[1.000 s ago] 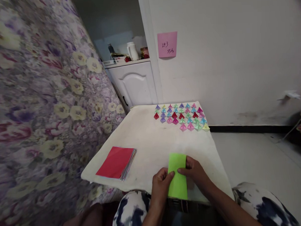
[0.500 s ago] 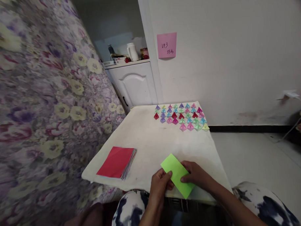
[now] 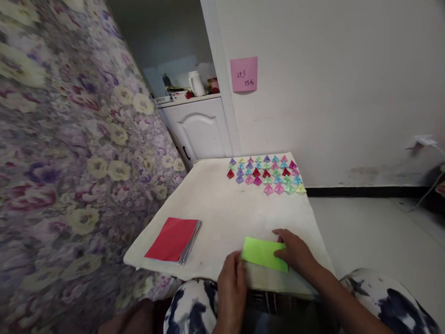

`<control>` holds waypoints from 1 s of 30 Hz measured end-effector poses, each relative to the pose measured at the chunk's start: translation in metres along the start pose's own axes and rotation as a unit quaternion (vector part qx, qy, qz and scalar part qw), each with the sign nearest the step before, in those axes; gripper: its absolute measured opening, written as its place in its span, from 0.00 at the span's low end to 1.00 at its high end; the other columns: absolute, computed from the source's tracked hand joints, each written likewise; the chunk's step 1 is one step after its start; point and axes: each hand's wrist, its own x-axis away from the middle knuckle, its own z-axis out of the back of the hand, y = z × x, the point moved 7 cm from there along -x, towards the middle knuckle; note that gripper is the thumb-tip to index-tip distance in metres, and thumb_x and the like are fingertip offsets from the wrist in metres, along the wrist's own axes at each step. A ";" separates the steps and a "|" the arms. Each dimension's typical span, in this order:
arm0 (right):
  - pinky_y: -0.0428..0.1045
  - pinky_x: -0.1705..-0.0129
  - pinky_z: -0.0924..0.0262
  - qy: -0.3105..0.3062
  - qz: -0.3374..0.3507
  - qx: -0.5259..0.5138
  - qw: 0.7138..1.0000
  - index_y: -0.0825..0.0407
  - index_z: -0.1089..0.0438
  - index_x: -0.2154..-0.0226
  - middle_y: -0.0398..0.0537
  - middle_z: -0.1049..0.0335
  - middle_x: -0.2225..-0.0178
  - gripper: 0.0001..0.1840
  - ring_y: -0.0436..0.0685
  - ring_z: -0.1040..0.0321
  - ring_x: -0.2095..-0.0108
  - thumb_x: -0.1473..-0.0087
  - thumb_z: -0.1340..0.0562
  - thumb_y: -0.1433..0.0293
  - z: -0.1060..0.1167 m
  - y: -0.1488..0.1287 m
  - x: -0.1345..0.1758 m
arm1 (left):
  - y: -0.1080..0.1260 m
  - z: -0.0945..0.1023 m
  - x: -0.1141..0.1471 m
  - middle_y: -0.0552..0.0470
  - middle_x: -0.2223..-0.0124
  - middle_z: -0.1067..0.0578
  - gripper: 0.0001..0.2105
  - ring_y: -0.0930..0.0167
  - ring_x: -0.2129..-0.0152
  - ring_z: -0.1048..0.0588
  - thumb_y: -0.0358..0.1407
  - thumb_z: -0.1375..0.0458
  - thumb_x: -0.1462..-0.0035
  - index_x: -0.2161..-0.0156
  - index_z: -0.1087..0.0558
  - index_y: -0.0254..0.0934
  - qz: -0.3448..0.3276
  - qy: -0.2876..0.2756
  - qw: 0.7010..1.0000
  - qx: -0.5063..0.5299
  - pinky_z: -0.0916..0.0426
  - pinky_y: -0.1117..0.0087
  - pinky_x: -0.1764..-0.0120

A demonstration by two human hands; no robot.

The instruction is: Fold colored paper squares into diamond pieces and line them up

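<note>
A bright green folded paper (image 3: 262,252) lies nearly level in front of me, over the near edge of the table. My right hand (image 3: 294,251) grips its right end, thumb on top and fingers behind. At the lower left corner is my left hand (image 3: 231,278), its fingers curled together against the paper; the fingertips are slightly blurred. Left of my hands rests a stack of paper squares (image 3: 173,239) with a red sheet uppermost. Toward the table's far right corner sit rows of small folded paper pieces (image 3: 266,174) in several colours.
A cream cloth covers the table (image 3: 216,201). Floral curtain (image 3: 80,167) hangs along the left side. Behind stand a white cabinet (image 3: 202,128) with a white jug (image 3: 196,84) on its shelf, and a wall bearing a pink note (image 3: 244,74). My knees flank the near edge.
The green paper has turned from a steep slant to nearly level. My left hand has shifted from its face to its left corner; the right hand still grips its right part.
</note>
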 end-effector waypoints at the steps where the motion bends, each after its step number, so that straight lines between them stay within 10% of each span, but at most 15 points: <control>1: 0.50 0.60 0.42 0.007 0.008 0.003 1.000 0.52 0.36 0.52 0.48 0.33 0.63 0.29 0.57 0.34 0.62 0.61 0.39 0.75 0.003 0.000 0.001 | 0.012 -0.010 0.001 0.41 0.51 0.27 0.16 0.65 0.54 0.29 0.37 0.56 0.40 0.50 0.35 0.35 -0.059 -0.025 0.997 -0.044 0.33 0.63 0.54; 9: 0.50 0.55 0.41 0.073 0.037 0.016 0.997 0.53 0.36 0.54 0.50 0.34 0.58 0.19 0.56 0.35 0.59 0.50 0.48 0.75 0.031 0.006 0.006 | 0.040 -0.092 0.012 0.46 0.35 0.52 0.32 0.57 0.39 0.54 0.52 0.58 0.43 0.38 0.49 0.37 -0.203 -0.183 0.908 -0.318 0.55 0.47 0.42; 24: 0.50 0.56 0.37 0.090 0.103 0.003 0.991 0.53 0.32 0.60 0.51 0.28 0.62 0.16 0.55 0.31 0.60 0.45 0.53 0.74 0.025 -0.016 0.024 | 0.037 -0.088 0.031 0.52 0.34 0.57 0.30 0.51 0.39 0.58 0.52 0.56 0.43 0.38 0.59 0.53 -0.189 -0.198 0.908 -0.319 0.60 0.35 0.46; 30: 0.56 0.41 0.49 0.053 0.218 0.057 0.973 0.56 0.44 0.43 0.55 0.47 0.41 0.25 0.59 0.50 0.40 0.42 0.50 0.65 -0.012 -0.040 0.062 | 0.027 -0.073 0.020 0.48 0.34 0.54 0.26 0.57 0.38 0.55 0.43 0.59 0.39 0.37 0.57 0.45 -0.167 -0.182 0.914 -0.322 0.57 0.45 0.42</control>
